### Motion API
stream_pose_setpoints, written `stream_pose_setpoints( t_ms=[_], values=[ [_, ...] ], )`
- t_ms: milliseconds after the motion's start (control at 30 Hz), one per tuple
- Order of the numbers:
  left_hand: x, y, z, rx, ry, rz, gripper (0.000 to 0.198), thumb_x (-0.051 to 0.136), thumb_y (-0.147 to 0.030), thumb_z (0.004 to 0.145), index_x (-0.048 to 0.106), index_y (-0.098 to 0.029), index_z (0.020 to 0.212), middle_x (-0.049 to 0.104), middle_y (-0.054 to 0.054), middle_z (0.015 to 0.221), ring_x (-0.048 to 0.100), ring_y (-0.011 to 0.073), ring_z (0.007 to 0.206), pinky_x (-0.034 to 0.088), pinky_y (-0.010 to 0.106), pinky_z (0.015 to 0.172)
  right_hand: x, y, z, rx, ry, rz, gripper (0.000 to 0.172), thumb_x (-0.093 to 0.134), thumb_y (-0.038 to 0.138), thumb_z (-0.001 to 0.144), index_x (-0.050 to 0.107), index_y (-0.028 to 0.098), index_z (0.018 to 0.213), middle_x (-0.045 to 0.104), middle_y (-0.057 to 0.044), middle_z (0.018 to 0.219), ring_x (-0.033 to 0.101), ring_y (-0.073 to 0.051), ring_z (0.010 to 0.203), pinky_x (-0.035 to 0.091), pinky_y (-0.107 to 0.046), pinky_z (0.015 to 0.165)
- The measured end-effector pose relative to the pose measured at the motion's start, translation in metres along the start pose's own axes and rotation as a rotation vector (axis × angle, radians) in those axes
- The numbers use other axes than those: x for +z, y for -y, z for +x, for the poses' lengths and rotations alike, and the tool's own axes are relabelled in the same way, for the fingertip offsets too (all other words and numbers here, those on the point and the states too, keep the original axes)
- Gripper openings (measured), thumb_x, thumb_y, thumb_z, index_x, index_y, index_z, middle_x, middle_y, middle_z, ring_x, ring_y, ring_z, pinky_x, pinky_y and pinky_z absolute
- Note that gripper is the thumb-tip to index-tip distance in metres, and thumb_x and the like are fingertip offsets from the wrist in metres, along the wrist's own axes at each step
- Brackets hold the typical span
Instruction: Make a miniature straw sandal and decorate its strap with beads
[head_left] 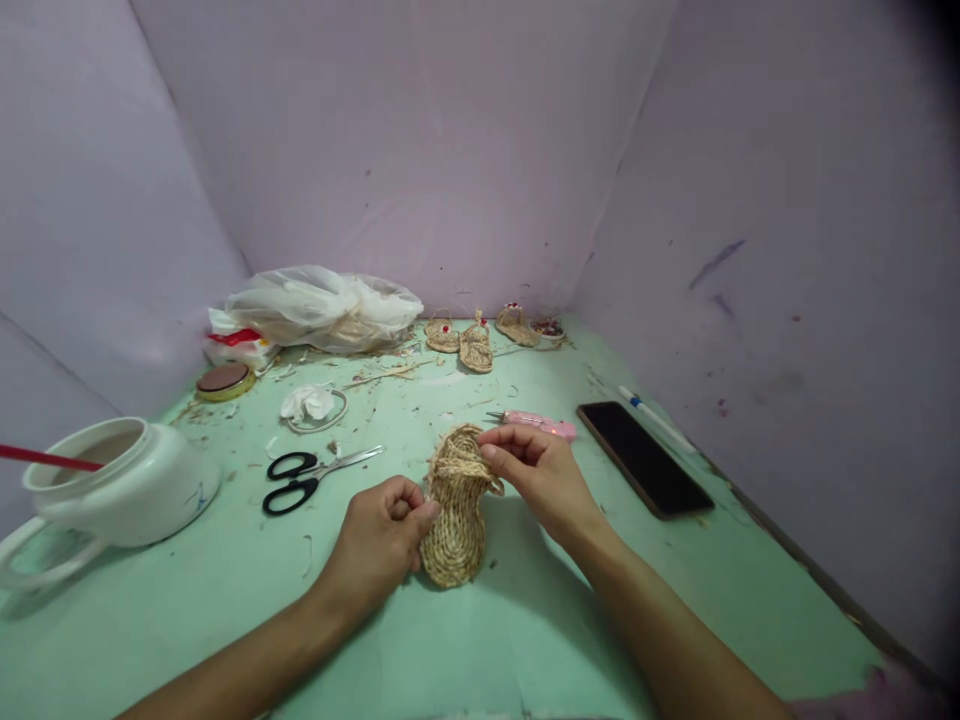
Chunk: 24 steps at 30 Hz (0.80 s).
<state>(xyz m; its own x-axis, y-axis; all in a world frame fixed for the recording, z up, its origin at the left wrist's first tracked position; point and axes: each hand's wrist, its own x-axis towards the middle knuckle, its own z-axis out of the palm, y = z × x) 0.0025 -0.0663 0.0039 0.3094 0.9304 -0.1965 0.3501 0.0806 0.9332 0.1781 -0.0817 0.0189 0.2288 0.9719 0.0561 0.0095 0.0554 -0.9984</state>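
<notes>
A small woven straw sandal [454, 520] stands tilted on the green table [525, 620], near the middle. My left hand [379, 545] is closed, its thumb and fingers gripping the sandal's left edge. My right hand [541, 472] pinches the straw strap at the sandal's upper right. Just beyond my right hand lies a pink glue tool [541, 425].
Black-handled scissors [309, 478] lie left of the sandal. A white jar [124, 482] lies on its side at far left. A dark phone [643, 457] and a white pen [654, 417] sit at right. Finished straw sandals [476, 345], a plastic bag [326, 305] and a round lid [225, 381] are at the back.
</notes>
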Motion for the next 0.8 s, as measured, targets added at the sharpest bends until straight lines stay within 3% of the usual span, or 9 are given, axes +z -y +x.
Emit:
stream_pose_setpoints(
  t_ms=[233,467,600,733,800],
  values=[
    [0.002,-0.001,0.000,-0.021,-0.009,-0.038,0.019,0.056,-0.035,0.070,0.048,-0.019,0.062,0.047,-0.007,0.034,0.037,0.0057,0.028,0.027,0.015,0.031,0.001,0.001,-0.001,-0.062,-0.008,-0.024,0.015,0.066,0.029,0.066,0.066,0.016,0.074,0.060,0.001,0.060,0.050,-0.010,0.052,0.040,-0.023,0.049],
    [0.001,0.001,0.003,-0.058,0.014,-0.069,0.024,0.057,-0.039,0.069,0.045,-0.019,0.063,0.050,-0.006,0.032,0.035,0.0056,0.025,0.025,0.015,0.028,0.000,-0.005,-0.003,-0.252,-0.081,-0.151,0.015,0.060,0.028,0.075,0.069,0.018,0.082,0.065,-0.001,0.067,0.050,-0.009,0.048,0.040,-0.022,0.043],
    [0.002,0.003,0.003,-0.055,0.013,-0.079,0.025,0.057,-0.039,0.070,0.044,-0.020,0.062,0.049,-0.006,0.032,0.035,0.0057,0.025,0.025,0.014,0.029,-0.001,-0.009,-0.004,-0.338,-0.101,-0.317,0.019,0.056,0.026,0.080,0.070,0.020,0.092,0.072,-0.005,0.082,0.062,-0.015,0.062,0.048,-0.027,0.052],
    [0.001,0.005,0.003,-0.040,0.012,-0.068,0.024,0.057,-0.039,0.070,0.044,-0.020,0.063,0.049,-0.006,0.032,0.035,0.0056,0.025,0.025,0.014,0.028,-0.006,-0.010,-0.005,-0.570,-0.065,-0.591,0.024,0.051,0.019,0.085,0.069,0.020,0.100,0.073,-0.006,0.093,0.067,-0.019,0.081,0.051,-0.032,0.072],
    [0.001,0.006,0.003,-0.037,0.010,-0.067,0.024,0.057,-0.039,0.070,0.044,-0.020,0.063,0.049,-0.007,0.032,0.034,0.0055,0.025,0.024,0.014,0.028,-0.009,-0.010,-0.006,-0.645,-0.023,-0.733,0.027,0.047,0.017,0.087,0.066,0.020,0.106,0.072,-0.006,0.095,0.067,-0.018,0.084,0.051,-0.032,0.075]
  ],
)
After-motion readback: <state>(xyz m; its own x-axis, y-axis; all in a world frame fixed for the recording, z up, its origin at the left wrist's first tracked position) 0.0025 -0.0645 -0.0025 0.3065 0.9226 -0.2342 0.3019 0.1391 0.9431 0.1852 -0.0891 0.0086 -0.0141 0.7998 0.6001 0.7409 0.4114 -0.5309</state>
